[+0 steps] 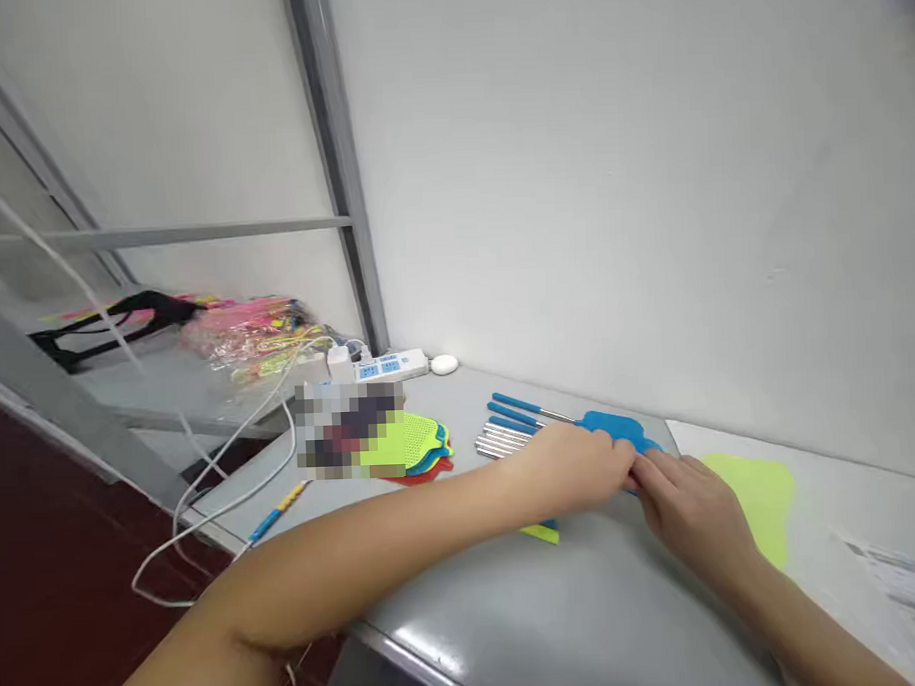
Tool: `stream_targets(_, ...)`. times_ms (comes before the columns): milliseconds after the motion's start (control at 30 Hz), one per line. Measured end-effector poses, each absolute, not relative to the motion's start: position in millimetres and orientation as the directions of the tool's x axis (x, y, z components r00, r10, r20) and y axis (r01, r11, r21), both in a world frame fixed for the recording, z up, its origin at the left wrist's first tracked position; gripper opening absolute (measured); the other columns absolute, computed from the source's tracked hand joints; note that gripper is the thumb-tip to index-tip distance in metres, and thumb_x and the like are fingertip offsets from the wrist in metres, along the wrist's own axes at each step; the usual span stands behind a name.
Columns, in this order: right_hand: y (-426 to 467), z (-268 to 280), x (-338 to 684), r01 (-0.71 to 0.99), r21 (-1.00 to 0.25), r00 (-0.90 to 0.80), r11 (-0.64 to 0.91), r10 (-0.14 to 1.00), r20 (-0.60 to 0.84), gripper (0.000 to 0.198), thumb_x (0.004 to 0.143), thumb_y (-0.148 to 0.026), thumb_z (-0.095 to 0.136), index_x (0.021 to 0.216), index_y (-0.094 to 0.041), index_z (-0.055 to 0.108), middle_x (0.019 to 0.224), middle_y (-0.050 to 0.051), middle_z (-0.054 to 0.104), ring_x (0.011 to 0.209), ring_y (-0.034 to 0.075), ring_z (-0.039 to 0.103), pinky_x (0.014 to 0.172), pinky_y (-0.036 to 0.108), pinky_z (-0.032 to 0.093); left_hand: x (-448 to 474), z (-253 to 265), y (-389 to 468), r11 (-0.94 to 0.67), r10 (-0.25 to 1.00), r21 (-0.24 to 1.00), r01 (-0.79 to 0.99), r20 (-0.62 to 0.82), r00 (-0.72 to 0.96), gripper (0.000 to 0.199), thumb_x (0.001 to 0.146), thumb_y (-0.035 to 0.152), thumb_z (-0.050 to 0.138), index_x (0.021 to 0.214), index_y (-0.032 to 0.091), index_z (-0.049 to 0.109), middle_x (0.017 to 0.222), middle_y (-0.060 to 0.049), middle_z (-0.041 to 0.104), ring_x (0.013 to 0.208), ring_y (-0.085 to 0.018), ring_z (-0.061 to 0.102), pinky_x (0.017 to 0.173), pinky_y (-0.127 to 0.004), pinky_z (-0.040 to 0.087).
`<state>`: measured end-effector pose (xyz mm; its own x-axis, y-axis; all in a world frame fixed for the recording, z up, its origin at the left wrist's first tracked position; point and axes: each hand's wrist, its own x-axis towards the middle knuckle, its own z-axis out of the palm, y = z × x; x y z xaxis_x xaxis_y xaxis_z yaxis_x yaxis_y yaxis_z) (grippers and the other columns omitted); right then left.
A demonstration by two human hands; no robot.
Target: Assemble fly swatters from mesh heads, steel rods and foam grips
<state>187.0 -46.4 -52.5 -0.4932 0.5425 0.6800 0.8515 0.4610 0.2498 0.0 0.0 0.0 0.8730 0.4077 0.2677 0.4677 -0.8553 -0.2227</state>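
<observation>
My left hand [582, 467] and my right hand [692, 505] meet over the table, with fingers closed and touching. Between and behind them shows blue flat plastic, apparently the head of a blue fly swatter [611, 426]; my fingers hide the part they grip. Just left of my left hand lie blue handles [512, 413] and shiny metal rods [500, 442], partly covered by the hand. Under my left forearm a yellow-green strip [540, 533] sticks out. A yellow-green flat sheet [759, 503] is beside my right hand.
A stack of perforated swatter heads [416, 439] in yellow-green, blue and red lies at the left, beside a pixelated patch. Behind are a power strip [390, 365], a white oval object [444, 364] and looping white cables [287, 429]. A blue-yellow stick [275, 511] lies near the edge.
</observation>
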Motion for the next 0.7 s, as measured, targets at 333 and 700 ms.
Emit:
stream_targets(333, -55, -57, 175, 0.764, 0.280, -0.613, 0.581, 0.519, 0.596, 0.011, 0.094, -0.009, 0.049, 0.097, -0.016, 0.057, 0.066, 0.001, 0.052, 0.061, 0.015, 0.039, 0.060, 0.030, 0.025, -46, -19, -14, -0.839, 0.450, -0.196, 0.507, 0.271, 0.851, 0.019, 0.099, 0.029, 0.038, 0.095, 0.017, 0.052, 0.081, -0.004, 0.063, 0.069, -0.023, 0.064, 0.051, -0.032, 0.043)
stream_targets(700, -68, -55, 160, 0.862, 0.227, -0.491, 0.452, 0.637, 0.595, 0.019, 0.100, -0.023, 0.041, 0.094, -0.016, 0.057, 0.067, 0.001, 0.049, 0.060, 0.017, 0.037, 0.059, 0.030, 0.024, -45, -18, -18, -0.868, 0.338, -0.209, 0.451, 0.416, 0.844, 0.022, 0.100, 0.024, 0.035, 0.093, 0.015, 0.054, 0.081, -0.004, 0.061, 0.076, -0.021, 0.060, 0.061, -0.035, 0.041)
